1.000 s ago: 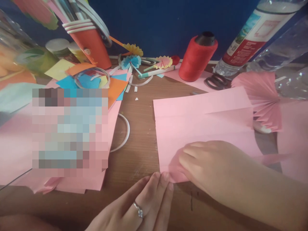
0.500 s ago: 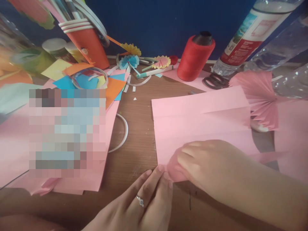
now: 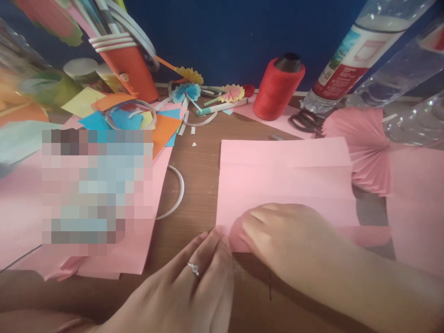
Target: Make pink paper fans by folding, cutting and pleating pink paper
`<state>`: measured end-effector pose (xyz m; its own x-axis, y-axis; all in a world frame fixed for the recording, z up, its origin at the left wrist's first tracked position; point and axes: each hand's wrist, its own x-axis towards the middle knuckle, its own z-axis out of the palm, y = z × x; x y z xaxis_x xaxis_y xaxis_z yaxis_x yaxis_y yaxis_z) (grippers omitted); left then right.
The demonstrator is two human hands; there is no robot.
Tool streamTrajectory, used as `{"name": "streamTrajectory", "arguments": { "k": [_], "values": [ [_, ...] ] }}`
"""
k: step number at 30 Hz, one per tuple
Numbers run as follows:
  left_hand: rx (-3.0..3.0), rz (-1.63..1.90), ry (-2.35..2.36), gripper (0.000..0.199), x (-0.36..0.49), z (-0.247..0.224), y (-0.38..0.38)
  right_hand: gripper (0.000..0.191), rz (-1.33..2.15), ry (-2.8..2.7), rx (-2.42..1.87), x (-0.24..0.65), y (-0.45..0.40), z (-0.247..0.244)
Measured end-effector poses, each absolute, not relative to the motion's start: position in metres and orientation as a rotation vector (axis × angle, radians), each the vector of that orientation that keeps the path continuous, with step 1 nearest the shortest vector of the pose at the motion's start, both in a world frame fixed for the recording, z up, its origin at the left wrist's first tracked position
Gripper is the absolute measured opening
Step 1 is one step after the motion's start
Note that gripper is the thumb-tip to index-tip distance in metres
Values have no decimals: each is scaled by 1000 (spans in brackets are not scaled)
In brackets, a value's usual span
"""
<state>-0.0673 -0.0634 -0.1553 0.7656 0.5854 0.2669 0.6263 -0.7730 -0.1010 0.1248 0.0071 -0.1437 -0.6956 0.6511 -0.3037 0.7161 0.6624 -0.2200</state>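
Observation:
A creased sheet of pink paper (image 3: 277, 178) lies on the wooden table in front of me. At its lower left corner, my left hand (image 3: 194, 277), a ring on one finger, rests with fingers stretched out and fingertips touching the corner. My right hand (image 3: 287, 236) presses on the lower part of the same sheet. Its fingers are bent and closed against the paper along the near edge, where a darker strip of pink shows beside them. The fingertips and thumb of that hand are partly hidden.
Behind the sheet stand a red thread spool (image 3: 279, 88), black-handled scissors (image 3: 307, 121) and plastic bottles (image 3: 342, 69). A pleated pink paper fan (image 3: 364, 148) lies right. To the left are stacked pink sheets (image 3: 145, 217), coloured paper scraps (image 3: 166, 134), an orange cup (image 3: 130, 69) and a white paper strip (image 3: 181, 185).
Both hands have shifted slightly left and the sheet's near edge has come with them. The sheet now lies straighter and flatter, its right side lower than before.

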Motion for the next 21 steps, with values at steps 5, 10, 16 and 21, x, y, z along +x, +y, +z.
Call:
{"name": "streamTrajectory", "arguments": {
  "k": [5,10,16,21],
  "values": [
    [-2710,-284,-946,32,-70,-155,-67,6,-533,2627,1114,123,8,-136],
    [-2702,-244,-940,27,-71,-156,-66,14,-450,2617,1232,136,7,-140],
    [-2629,-411,-886,28,-70,-162,-62,8,-393,2663,1166,144,7,-143],
    [-2716,-243,-844,42,-79,-171,-64,19,-420,2638,1261,162,10,-143]
  ]
}}
